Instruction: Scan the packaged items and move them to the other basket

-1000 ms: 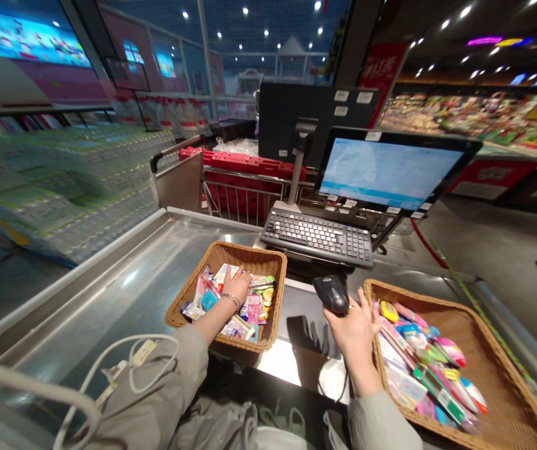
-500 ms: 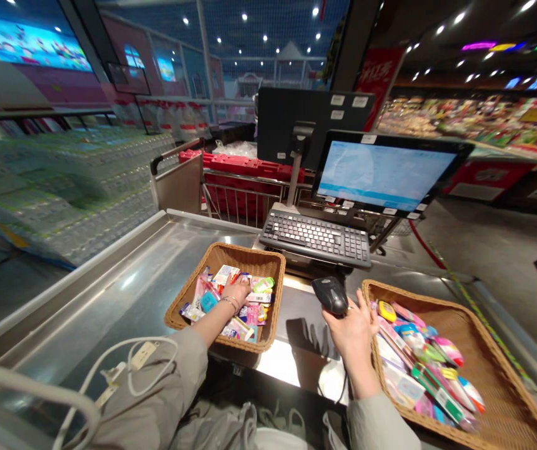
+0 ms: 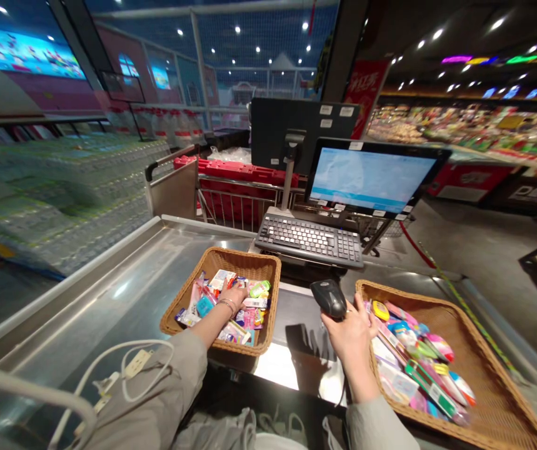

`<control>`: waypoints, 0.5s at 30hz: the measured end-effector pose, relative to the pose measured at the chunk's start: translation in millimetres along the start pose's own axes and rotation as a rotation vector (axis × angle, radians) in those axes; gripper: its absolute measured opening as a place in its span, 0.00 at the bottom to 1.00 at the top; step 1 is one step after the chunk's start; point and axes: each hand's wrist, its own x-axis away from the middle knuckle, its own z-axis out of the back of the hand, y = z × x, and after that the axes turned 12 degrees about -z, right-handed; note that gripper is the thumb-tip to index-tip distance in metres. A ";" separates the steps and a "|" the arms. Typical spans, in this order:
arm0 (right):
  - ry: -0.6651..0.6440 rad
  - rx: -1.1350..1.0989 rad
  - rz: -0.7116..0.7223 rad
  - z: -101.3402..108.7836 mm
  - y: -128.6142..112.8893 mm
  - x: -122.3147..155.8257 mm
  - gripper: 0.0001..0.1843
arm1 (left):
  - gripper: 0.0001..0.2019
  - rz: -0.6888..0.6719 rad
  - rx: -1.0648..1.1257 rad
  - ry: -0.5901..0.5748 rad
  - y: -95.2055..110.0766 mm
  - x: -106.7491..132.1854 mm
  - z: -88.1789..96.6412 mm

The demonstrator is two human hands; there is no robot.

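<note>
My left hand (image 3: 233, 296) reaches into the smaller wicker basket (image 3: 275, 300), its fingers spread over a heap of small packaged goods. A white box (image 3: 224, 279) lies just beyond the fingertips, and a green packet (image 3: 259, 289) sits to the right of them. The undersides of the fingers are hidden. In my right hand (image 3: 353, 331) is a black handheld barcode scanner (image 3: 328, 298), held above the counter between the two baskets. Close beside that hand stands a larger wicker basket (image 3: 497, 381) with colourful packaged items, including a green-and-white box (image 3: 430, 389).
A keyboard (image 3: 309, 240) and a lit monitor (image 3: 374, 178) stand behind the baskets. The metal counter (image 3: 127, 290) has a raised left edge. A white cable (image 3: 155, 342) with a power strip (image 3: 137, 362) lies by my left sleeve. A shopping cart (image 3: 235, 203) is beyond the counter.
The whole view has shifted slightly, so the baskets and screens sit a little further left. My left hand stays among the goods, and the right still holds the scanner.
</note>
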 end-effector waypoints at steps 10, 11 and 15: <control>0.033 0.008 0.019 2.0 0.0 -0.6 0.19 | 0.11 -0.026 -0.020 0.073 -1.0 1.7 0.6; 0.026 0.011 0.023 2.0 -0.3 -0.6 0.18 | 0.11 -0.020 -0.023 0.095 -2.2 2.2 2.1; 0.030 0.019 0.031 1.2 -2.6 -0.5 0.18 | 0.12 0.001 -0.039 0.188 -7.5 4.5 7.6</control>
